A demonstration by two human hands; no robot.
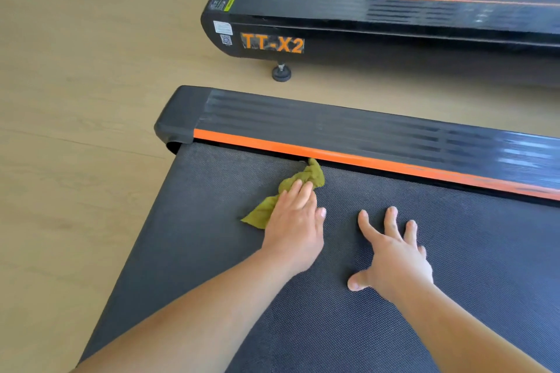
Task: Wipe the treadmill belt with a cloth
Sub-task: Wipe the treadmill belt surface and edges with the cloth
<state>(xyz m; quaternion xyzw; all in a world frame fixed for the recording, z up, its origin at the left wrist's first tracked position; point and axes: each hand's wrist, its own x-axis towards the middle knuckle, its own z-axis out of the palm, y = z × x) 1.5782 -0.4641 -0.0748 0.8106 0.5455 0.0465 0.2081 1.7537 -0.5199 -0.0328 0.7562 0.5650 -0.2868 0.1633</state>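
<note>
my left hand (295,227) flat, pressing green cloth (312,175), frame center | right hand (397,254) splayed, empty, on belt (472,251)

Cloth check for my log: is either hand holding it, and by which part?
Not gripped: left hand presses flat on the middle of the cloth; right hand rests empty on the belt.

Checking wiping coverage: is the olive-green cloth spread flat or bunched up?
Bunched up: the olive-green cloth lies crumpled and twisted under the left hand on the dark textured treadmill belt.
</note>
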